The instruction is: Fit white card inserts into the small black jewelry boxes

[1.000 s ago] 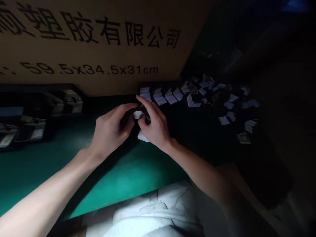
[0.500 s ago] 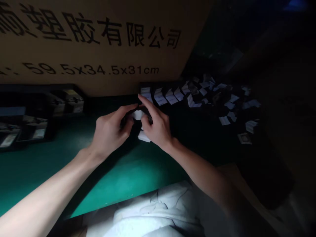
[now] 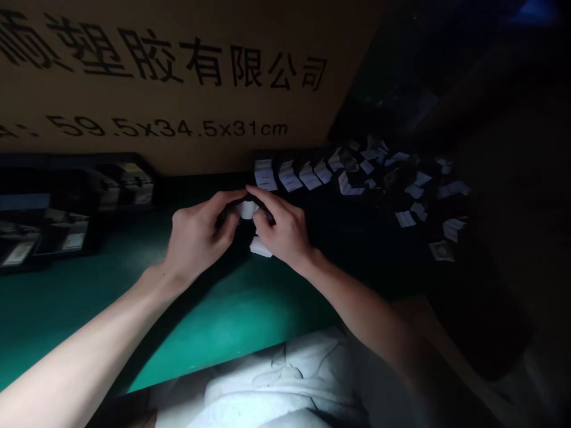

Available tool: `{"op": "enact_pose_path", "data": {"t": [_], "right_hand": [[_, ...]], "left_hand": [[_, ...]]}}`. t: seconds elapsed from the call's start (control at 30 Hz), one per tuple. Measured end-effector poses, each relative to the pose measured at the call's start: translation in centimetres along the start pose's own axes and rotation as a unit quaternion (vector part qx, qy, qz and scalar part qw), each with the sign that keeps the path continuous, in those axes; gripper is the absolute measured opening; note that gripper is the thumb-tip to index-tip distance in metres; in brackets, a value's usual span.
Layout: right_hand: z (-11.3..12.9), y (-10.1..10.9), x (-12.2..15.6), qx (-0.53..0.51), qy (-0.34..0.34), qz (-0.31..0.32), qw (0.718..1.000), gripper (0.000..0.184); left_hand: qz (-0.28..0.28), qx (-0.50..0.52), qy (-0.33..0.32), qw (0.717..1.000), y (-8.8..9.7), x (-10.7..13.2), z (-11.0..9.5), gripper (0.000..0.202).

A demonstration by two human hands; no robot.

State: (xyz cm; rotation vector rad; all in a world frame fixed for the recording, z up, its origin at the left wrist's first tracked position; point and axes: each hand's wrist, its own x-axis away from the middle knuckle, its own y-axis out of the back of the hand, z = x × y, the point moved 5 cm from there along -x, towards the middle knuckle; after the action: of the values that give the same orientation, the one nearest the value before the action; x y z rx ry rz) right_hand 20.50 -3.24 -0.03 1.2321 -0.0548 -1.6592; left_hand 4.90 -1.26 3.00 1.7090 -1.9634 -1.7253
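My left hand [image 3: 200, 226] and my right hand [image 3: 283, 226] meet over the middle of the table. Their forefingers come together at the top, and the thumbs press in from below. Between them is a small dark piece with a white paper [image 3: 247, 209] showing at its front; the fingers hide most of it, so its kind is unclear. Just below my right thumb lies a stack of white paper slips [image 3: 260, 246] on the table. Behind the hands stands a row of small dark pieces with folded white papers [image 3: 289, 176].
A large printed cardboard box [image 3: 178, 95] rises behind the green table [image 3: 214, 333]. To the left are black trays [image 3: 120, 184] with compartments holding items. Many folded papers and dark pieces [image 3: 417, 187] lie scattered at the right.
My right forefinger has come down from a raised position to meet the left fingertip over the held piece. Otherwise the hands keep nearly the same place.
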Motion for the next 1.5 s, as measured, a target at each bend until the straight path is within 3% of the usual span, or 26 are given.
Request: {"op": "enact_pose_path", "data": {"t": [0.27, 0.5, 1.03, 1.5], "right_hand": [[0.07, 0.04, 0.09, -0.004, -0.036, 0.022, 0.999, 0.036], [-0.41, 0.06, 0.10, -0.006, -0.046, 0.004, 0.999, 0.039], [-0.24, -0.05, 0.05, -0.016, -0.016, 0.008, 1.000, 0.041], [0.07, -0.21, -0.23, -0.024, 0.002, 0.011, 1.000, 0.051]], "left_hand": [[-0.015, -0.011, -0.016, 1.000, 0.02, 0.02, -0.40, 0.031], [-0.006, -0.009, -0.001, 1.000, -0.18, 0.11, -0.28, 0.030], [-0.019, -0.013, -0.025, 0.999, -0.22, 0.21, -0.23, 0.033], [-0.001, 0.007, 0.042, 0.999, -0.34, 0.09, 0.01, 0.036]]}}
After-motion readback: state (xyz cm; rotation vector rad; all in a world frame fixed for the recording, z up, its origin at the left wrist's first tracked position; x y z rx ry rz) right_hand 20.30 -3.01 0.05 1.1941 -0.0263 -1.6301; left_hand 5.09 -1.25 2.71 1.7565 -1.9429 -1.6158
